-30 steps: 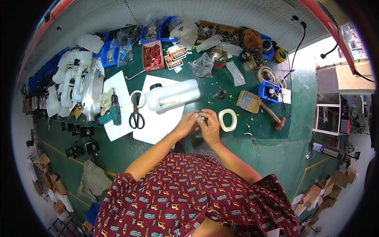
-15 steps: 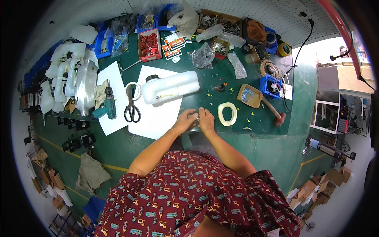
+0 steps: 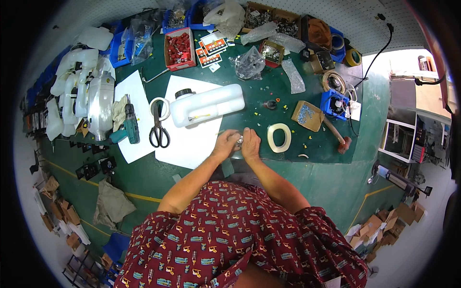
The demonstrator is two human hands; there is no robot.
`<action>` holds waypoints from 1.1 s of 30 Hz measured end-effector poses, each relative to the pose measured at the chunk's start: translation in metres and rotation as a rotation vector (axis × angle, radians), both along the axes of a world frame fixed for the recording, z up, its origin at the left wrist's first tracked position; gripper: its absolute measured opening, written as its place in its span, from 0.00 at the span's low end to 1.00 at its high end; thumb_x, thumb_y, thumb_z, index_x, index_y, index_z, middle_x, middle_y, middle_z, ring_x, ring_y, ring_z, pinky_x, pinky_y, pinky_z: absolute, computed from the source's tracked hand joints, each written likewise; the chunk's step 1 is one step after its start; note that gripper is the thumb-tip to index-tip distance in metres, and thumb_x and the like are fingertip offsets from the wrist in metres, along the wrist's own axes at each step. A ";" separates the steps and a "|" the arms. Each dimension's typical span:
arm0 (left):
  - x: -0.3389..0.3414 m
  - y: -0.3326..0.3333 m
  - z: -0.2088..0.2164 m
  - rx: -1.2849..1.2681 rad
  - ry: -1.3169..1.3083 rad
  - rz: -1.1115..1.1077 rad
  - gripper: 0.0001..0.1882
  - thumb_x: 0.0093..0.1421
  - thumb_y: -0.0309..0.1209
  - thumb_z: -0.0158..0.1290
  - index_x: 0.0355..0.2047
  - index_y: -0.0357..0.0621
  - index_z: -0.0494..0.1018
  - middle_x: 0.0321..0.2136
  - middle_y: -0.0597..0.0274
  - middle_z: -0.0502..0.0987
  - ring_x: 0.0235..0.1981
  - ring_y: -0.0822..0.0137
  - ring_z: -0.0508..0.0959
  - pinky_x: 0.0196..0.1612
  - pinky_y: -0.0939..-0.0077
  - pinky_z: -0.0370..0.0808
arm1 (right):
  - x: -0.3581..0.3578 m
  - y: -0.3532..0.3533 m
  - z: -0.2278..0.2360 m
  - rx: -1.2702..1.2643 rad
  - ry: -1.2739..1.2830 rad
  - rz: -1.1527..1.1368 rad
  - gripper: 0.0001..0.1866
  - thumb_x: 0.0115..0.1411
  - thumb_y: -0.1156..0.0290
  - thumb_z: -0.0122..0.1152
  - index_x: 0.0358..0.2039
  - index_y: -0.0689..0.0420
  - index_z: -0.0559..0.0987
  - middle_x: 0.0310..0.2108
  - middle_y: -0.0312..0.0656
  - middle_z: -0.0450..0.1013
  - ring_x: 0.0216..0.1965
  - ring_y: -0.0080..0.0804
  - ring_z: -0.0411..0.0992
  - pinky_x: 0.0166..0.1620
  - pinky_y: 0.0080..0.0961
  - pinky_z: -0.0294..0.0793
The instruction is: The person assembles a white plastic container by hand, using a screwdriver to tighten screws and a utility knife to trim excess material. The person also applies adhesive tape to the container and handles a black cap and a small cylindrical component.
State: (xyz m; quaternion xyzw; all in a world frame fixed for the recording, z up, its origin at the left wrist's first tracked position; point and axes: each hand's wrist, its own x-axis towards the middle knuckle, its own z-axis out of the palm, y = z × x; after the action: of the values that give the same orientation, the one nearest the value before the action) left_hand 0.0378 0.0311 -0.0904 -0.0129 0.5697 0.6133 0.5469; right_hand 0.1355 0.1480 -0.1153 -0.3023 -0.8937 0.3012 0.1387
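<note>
Both of my hands are together at the near edge of the green table. My left hand (image 3: 226,145) has its fingers curled around a small silvery metal part (image 3: 239,141), too small to name. My right hand (image 3: 250,144) is closed against the same part from the other side, its fingertips bent in. Beyond them lies a white plastic tank (image 3: 206,105) on its side, with a black cap (image 3: 183,92) and a short yellow-and-white piece on its near face. A cream tape roll (image 3: 279,138) lies just right of my right hand.
White paper sheets (image 3: 185,144) carry black scissors (image 3: 159,134) and a green cordless drill (image 3: 130,126). White tanks (image 3: 79,91) crowd the left. A hammer (image 3: 343,144), a tray of blue bits (image 3: 307,116) and a red box (image 3: 180,50) sit farther off.
My hands stay together at the table edge, with slight finger movement. The silvery part shows more plainly between them now. The whole view has shifted a little.
</note>
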 end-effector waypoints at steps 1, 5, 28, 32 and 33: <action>0.000 0.001 0.000 -0.003 -0.021 0.002 0.21 0.74 0.41 0.57 0.58 0.40 0.73 0.43 0.64 0.79 0.43 0.72 0.80 0.46 0.71 0.84 | 0.000 0.002 0.000 0.014 0.015 0.012 0.07 0.68 0.69 0.55 0.38 0.59 0.75 0.32 0.53 0.73 0.32 0.56 0.76 0.33 0.51 0.74; 0.002 0.004 -0.007 0.021 -0.092 0.034 0.18 0.74 0.40 0.57 0.56 0.40 0.73 0.43 0.64 0.79 0.43 0.72 0.80 0.49 0.70 0.84 | 0.001 0.003 -0.003 0.076 0.063 0.040 0.05 0.65 0.72 0.56 0.39 0.59 0.74 0.32 0.53 0.73 0.31 0.56 0.75 0.31 0.51 0.73; -0.010 -0.004 0.014 0.075 -0.256 -0.034 0.31 0.74 0.31 0.56 0.72 0.35 0.60 0.55 0.54 0.77 0.51 0.65 0.81 0.57 0.67 0.83 | -0.008 0.015 0.002 -0.584 -0.005 -0.238 0.23 0.74 0.55 0.47 0.34 0.64 0.78 0.37 0.63 0.77 0.42 0.69 0.73 0.45 0.55 0.71; -0.014 -0.010 0.000 0.136 -0.213 -0.097 0.29 0.74 0.29 0.55 0.71 0.32 0.60 0.55 0.54 0.76 0.52 0.64 0.81 0.56 0.70 0.83 | -0.010 0.012 0.001 -0.597 0.013 -0.220 0.25 0.74 0.54 0.46 0.33 0.65 0.78 0.35 0.64 0.76 0.41 0.69 0.74 0.45 0.54 0.71; -0.016 -0.010 0.000 0.140 -0.208 -0.099 0.29 0.74 0.29 0.55 0.70 0.31 0.60 0.55 0.55 0.77 0.52 0.64 0.81 0.56 0.70 0.84 | -0.010 0.012 -0.001 -0.577 0.019 -0.228 0.26 0.74 0.53 0.47 0.34 0.65 0.78 0.35 0.64 0.77 0.40 0.69 0.74 0.45 0.54 0.71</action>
State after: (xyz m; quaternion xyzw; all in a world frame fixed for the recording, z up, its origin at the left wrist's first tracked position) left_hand 0.0221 0.0209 -0.0899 -0.0102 0.4656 0.6191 0.6323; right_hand 0.1255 0.1603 -0.1164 -0.4246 -0.7304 0.5277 0.0887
